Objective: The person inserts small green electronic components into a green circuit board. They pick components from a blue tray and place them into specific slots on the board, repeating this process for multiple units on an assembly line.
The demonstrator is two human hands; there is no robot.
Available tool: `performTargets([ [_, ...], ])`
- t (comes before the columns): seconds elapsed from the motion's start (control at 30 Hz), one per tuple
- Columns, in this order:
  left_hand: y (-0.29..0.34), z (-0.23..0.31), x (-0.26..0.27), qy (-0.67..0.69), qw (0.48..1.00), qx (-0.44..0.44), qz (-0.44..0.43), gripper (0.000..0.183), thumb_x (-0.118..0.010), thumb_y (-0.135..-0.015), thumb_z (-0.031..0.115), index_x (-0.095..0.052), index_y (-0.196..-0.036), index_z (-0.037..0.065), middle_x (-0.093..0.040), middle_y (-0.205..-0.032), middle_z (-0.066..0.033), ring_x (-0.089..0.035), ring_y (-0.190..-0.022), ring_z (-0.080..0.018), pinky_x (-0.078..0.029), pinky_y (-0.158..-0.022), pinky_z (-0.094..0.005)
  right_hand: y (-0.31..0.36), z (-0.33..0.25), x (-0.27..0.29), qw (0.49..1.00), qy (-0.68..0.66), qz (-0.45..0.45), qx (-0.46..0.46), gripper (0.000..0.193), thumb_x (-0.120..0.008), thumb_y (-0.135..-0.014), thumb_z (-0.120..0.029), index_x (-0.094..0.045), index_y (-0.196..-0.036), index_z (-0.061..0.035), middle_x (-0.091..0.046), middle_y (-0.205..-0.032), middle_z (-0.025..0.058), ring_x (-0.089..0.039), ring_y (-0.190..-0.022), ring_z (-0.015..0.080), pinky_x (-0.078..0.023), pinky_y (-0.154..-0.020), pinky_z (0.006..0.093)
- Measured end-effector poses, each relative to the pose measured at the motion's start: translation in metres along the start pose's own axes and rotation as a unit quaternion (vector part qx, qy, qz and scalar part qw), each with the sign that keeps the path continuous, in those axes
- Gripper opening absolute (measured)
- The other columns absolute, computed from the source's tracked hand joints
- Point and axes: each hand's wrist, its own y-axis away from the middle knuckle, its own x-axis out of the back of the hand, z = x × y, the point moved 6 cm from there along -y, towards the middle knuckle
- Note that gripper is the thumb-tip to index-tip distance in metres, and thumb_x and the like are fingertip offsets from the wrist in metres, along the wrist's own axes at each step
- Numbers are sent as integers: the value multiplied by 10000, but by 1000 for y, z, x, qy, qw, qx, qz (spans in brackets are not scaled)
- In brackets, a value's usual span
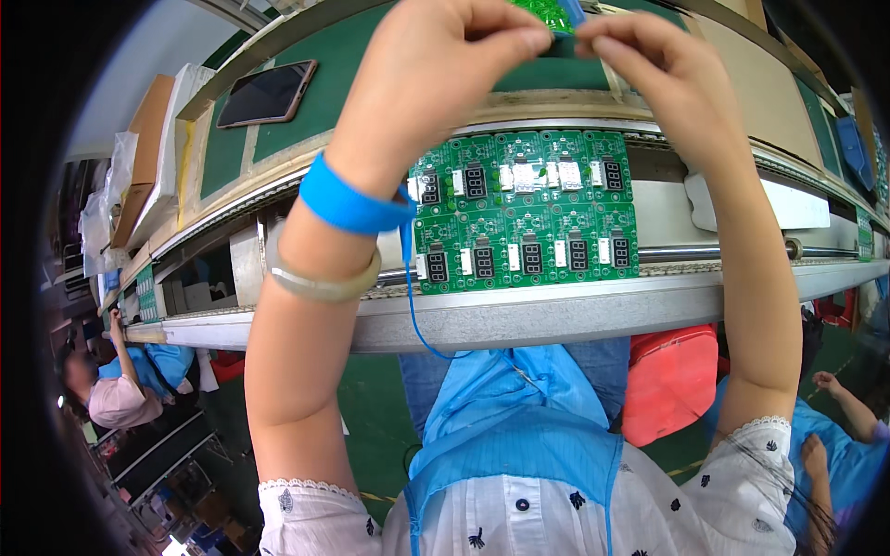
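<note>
Pinching thumb and forefinger close together, the left hand (431, 60) faces the right hand (681, 79), likewise pinched, beside a blue tray (577, 11) of green components (545, 13); I cannot tell whether either grips anything. Nearer the body, a green circuit-board panel (505, 220) with seven-segment displays (531, 258) lies along the conveyor rail (556, 313).

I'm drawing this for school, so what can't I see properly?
- Head view: whether the left hand or right hand holds anything; blur hides it.
- Head view: the rest of the blue container, cut off by the top edge.
- Head view: the circuit-board panel's top-left corner, behind the left hand.
- Head view: the exact shape of the green pieces, too small.
</note>
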Motion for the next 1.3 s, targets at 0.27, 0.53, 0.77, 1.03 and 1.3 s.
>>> performTargets([
  [0.27, 48, 1, -26, 183, 963, 154, -126, 232, -702, -915, 97, -724, -1120, -8, -737, -1011, -79, -683, -957, -135, -523, -877, -251, 58, 9, -4, 954, -258, -64, -140, 217, -691, -946, -152, -716, -1104, -6, -724, -1015, 59, -664, -955, 115, -528, -864, 251],
  [0.53, 54, 0, -27, 209, 953, 180, -127, 204, -715, -898, 84, -707, -1080, -8, -725, -992, -67, -676, -944, -127, -524, -868, -254, 62, 5, -8, 955, -257, -69, -134, 205, -704, -918, -97, -721, -1098, -1, -727, -1004, 69, -671, -947, 129, -527, -862, 258],
  [0.77, 55, -1, -25, 218, 953, 174, -117, 168, -724, -887, 79, -731, -1035, 0, -726, -954, -42, -654, -906, -98, -512, -834, -237, 64, 0, -8, 961, -243, -60, -119, 188, -711, -904, -72, -721, -1074, 9, -720, -989, 67, -661, -924, 121, -525, -850, 251],
  [1.03, 57, -6, -25, 220, 955, 161, -119, 168, -721, -880, 66, -734, -1034, -1, -723, -941, -34, -652, -878, -89, -510, -810, -223, 66, -4, -9, 972, -209, -42, -95, 171, -711, -890, -42, -731, -1053, 4, -715, -979, 52, -652, -907, 107, -520, -825, 244],
  [1.3, 57, -8, -25, 174, 963, 157, -131, 176, -723, -873, 71, -735, -1035, 1, -723, -935, -31, -655, -870, -84, -515, -791, -218, 67, -12, -7, 997, -58, -37, -45, 190, -732, -818, -35, -764, -1006, -32, -708, -949, 50, -658, -875, 123, -514, -810, 255],
])
